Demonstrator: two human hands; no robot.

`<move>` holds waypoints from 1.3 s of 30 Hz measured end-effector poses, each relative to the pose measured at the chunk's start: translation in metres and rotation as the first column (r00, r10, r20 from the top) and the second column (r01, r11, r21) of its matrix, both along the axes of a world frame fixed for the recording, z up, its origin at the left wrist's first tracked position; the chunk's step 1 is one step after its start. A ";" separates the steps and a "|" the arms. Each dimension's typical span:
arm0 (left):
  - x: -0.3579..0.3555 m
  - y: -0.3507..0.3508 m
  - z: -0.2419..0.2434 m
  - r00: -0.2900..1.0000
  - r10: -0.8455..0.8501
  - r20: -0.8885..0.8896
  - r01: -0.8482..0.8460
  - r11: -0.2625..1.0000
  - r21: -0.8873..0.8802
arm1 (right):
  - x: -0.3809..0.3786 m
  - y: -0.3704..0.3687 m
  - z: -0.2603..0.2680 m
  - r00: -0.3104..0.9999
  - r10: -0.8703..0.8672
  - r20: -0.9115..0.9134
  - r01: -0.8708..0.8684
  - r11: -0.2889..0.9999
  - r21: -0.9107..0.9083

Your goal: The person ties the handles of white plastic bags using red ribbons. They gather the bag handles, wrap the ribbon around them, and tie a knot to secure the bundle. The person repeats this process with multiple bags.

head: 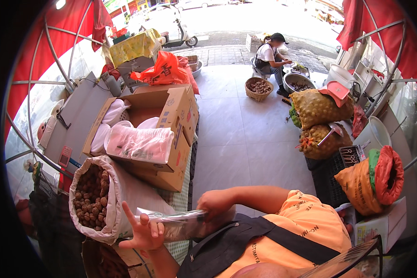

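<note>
My left hand (144,231) is palm up, with the index finger and thumb spread and the other fingers partly curled. It is beside the end of a clear plastic bag (182,222), and I cannot tell if it touches it. My right hand (215,205) grips the other end of that bag, close to the dark apron on my chest. To the left of my left hand stands a white woven sack (111,187), its rim rolled back. Walnuts (93,205) fill its mouth.
A cardboard box (184,121) holds white baskets and a pack of pink plastic bags (139,142). Mesh sacks (319,107) and an orange sack (358,184) line the right side. Beyond the tiled floor (222,139), a person (269,55) sits near a walnut basket (259,90) and metal basins.
</note>
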State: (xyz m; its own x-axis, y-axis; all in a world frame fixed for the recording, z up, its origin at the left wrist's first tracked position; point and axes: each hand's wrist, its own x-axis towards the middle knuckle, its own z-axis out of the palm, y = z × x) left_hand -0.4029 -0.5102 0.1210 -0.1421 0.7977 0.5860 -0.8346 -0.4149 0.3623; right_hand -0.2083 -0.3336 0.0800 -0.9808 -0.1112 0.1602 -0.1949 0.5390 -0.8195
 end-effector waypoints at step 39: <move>0.040 0.004 -0.083 0.965 0.233 -0.117 -0.249 0.695 -0.675 | -0.010 0.010 0.023 0.967 -0.181 0.180 0.248 0.833 -0.494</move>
State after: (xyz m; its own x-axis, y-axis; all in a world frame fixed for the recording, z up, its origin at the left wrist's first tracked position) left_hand -0.3625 -0.5064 0.0382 -0.3806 0.9199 -0.0946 -0.7300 -0.2360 0.6414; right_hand -0.2186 -0.3235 0.1031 -0.9855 0.1688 0.0146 -0.0052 0.0561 -0.9984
